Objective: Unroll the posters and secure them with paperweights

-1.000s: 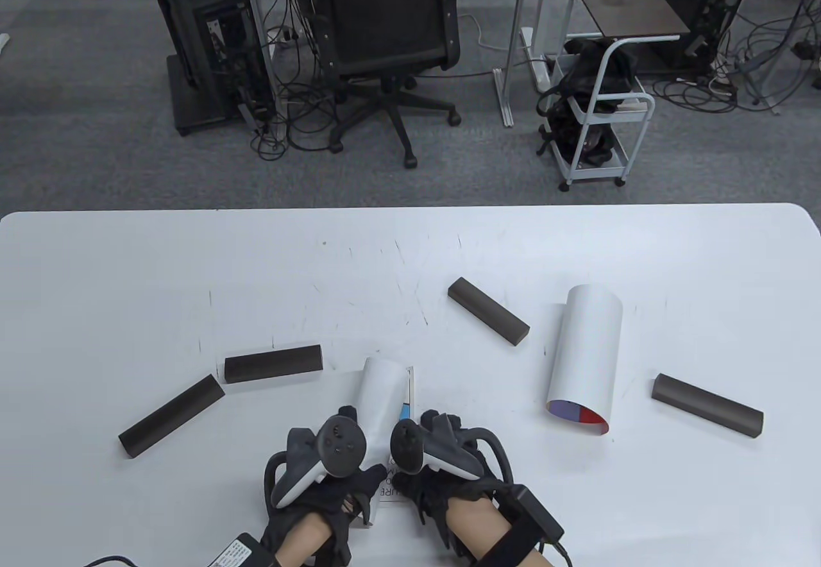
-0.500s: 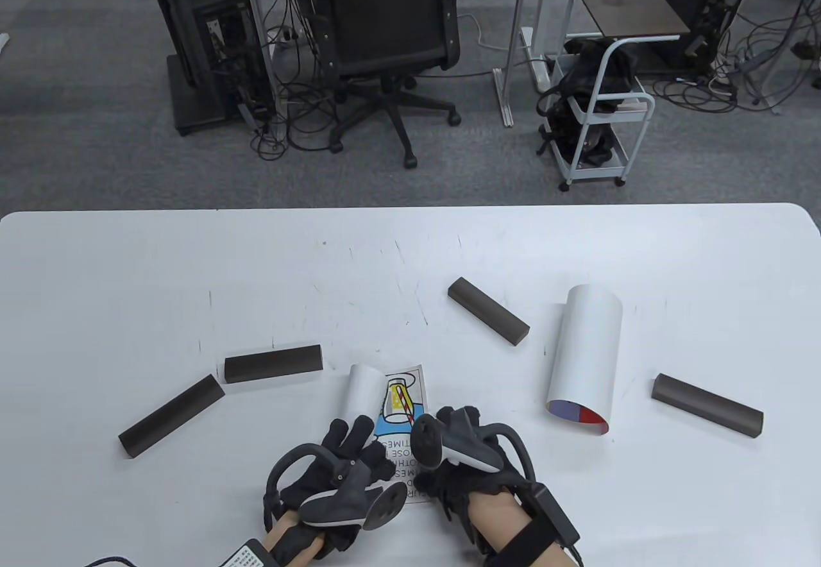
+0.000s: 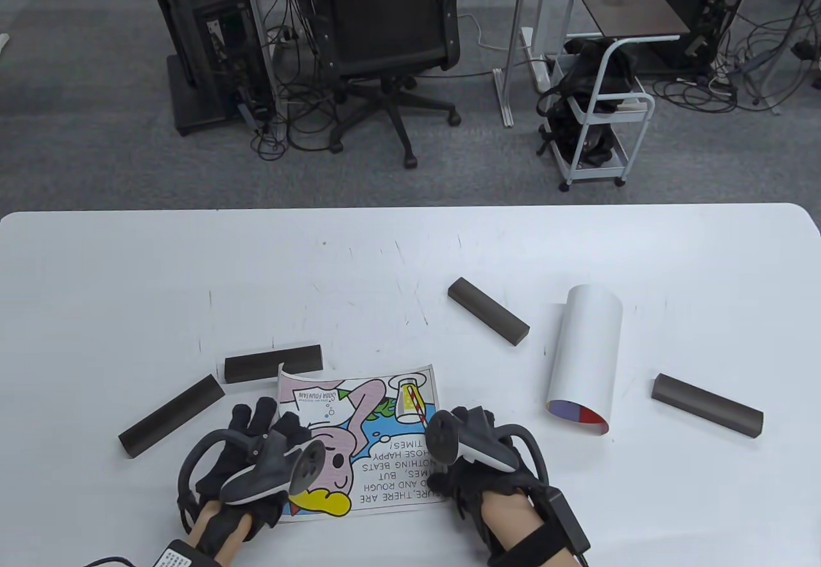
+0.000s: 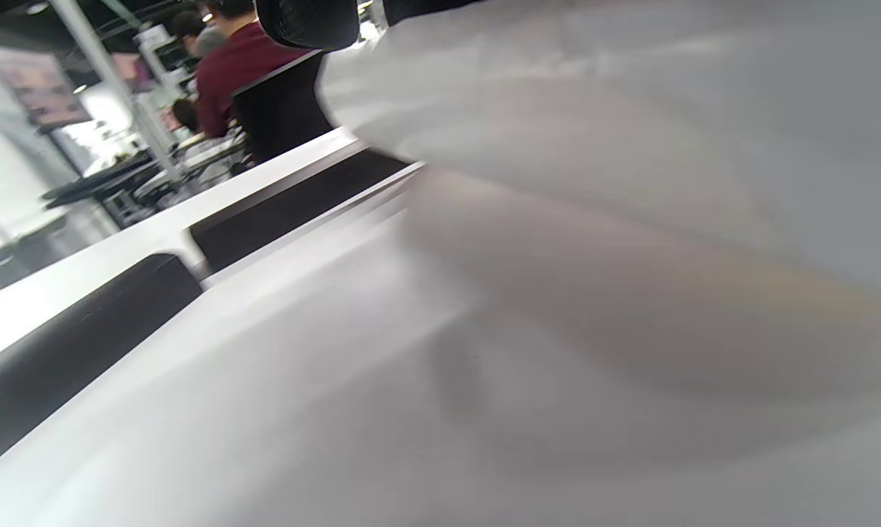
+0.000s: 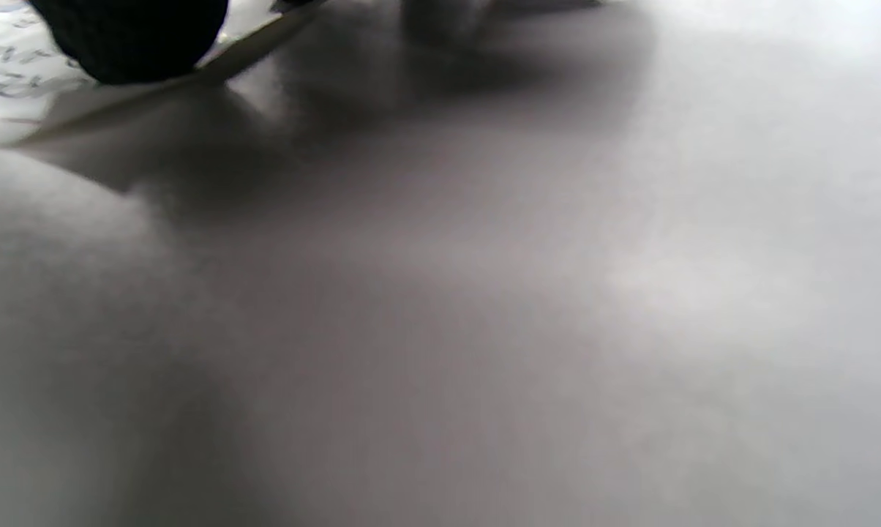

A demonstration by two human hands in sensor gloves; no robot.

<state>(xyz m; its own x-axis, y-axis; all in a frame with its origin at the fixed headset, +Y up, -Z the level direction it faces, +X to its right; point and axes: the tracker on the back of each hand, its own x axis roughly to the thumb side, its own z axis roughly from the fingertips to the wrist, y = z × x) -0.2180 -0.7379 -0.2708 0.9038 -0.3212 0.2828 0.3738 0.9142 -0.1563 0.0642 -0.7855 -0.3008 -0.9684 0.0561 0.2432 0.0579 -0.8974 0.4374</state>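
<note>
A colourful cartoon poster [image 3: 375, 442] lies unrolled near the table's front edge. My left hand [image 3: 260, 429] presses flat on its left part, fingers spread. My right hand [image 3: 458, 448] presses on its right edge; a fingertip [image 5: 133, 36] shows there on the paper edge. Two dark bar paperweights [image 3: 272, 363] [image 3: 171, 415] lie just left of the poster and also show in the left wrist view [image 4: 294, 208] [image 4: 75, 344]. A second rolled white poster [image 3: 587, 355] lies to the right.
Two more dark paperweights lie on the table, one at the middle [image 3: 489, 310] and one at the right [image 3: 707, 404]. The white table [image 3: 128, 272] reaches back to an office chair [image 3: 385, 22] and a cart [image 3: 600, 118] on the floor.
My left hand has moved left, rolling the poster open from a narrow roll to nearly flat. My right hand has stayed on the right edge.
</note>
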